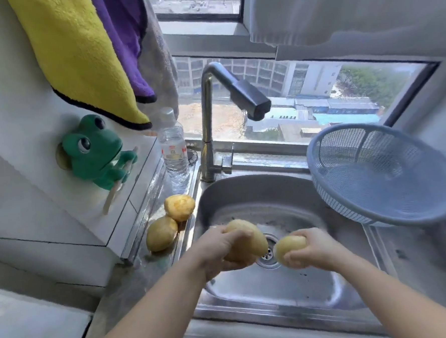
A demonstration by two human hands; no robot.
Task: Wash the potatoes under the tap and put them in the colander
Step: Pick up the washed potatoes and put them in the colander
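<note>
Both hands are low in the middle of the frame, over the sink [244,191], each with a potato. The left hand [216,250] has its fingers [222,231] wrapped closed around the larger potato [249,239], and the right hand [313,249] has its fingers curled shut around the smaller potato [290,247]. The two are held just apart above the drain [269,255], probably so that any water and dirt run straight down into the basin rather than onto the desk [149,267]. The tap [249,99] stands at upper centre with its spout angled out over the basin; no stream of water is visible from it, so the rinsing looks not yet begun or paused. Two more potatoes [169,221] lie touching each other on the steel ledge left of the sink, close enough to be reached by the left hand when their turn comes. The colander [349,205], pale blue, sits tilted at the right of the frame, resting on the sink's right rim, and nothing is in it; its place beside the basin would let washed potatoes drip there. A water bottle [174,153] stands by the tap base at centre left, and a green frog holder [98,153] is stuck to the wall at left.
</note>
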